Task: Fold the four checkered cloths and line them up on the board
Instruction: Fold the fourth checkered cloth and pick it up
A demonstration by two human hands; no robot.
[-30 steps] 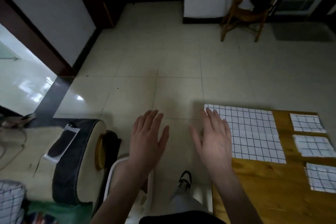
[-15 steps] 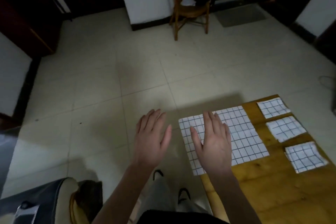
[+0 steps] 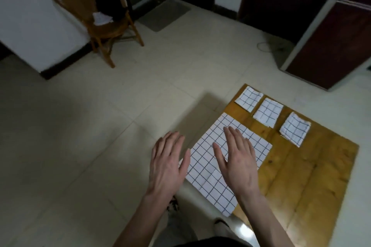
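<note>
Three folded checkered cloths lie in a slanted row along the far edge of the wooden board (image 3: 301,176), at about one o'clock from the hands: the first folded cloth (image 3: 249,98) nearest the board's far corner, the second folded cloth (image 3: 268,112) just beside it, and the third folded cloth (image 3: 295,131) a little apart toward three o'clock. One more, the unfolded cloth (image 3: 210,168), lies spread flat at the board's near-left edge, its corner at seven o'clock hanging past the wood over the pale tiled floor (image 3: 80,146). Both hands are flat with fingers straight and holding nothing. The right hand (image 3: 239,164) is over the middle of the unfolded cloth, palm down, fingers pointing to twelve o'clock; whether it presses the fabric or only hovers above it cannot be told. The left hand (image 3: 166,164) is over the floor just beside the cloth's left edge, thumb toward the cloth. At eleven o'clock, well apart, a wicker chair (image 3: 100,20) stands against the white wall with dark clothing draped on it.
</note>
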